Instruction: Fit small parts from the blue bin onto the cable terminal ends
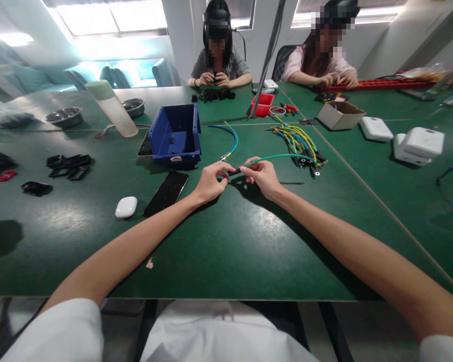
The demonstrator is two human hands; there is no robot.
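My left hand and my right hand meet over the middle of the green table. Both pinch a green wire at its near end, where a short black sleeve or terminal sits between the fingertips. The wire arcs right toward a bundle of yellow, green and blue wires. A separate blue, green and yellow wire lies just beyond my hands.
A blue plastic bin stands left of the wires, with a black phone and a white case nearer me. Black parts lie at left. White boxes and a cardboard box sit right. Two people work opposite.
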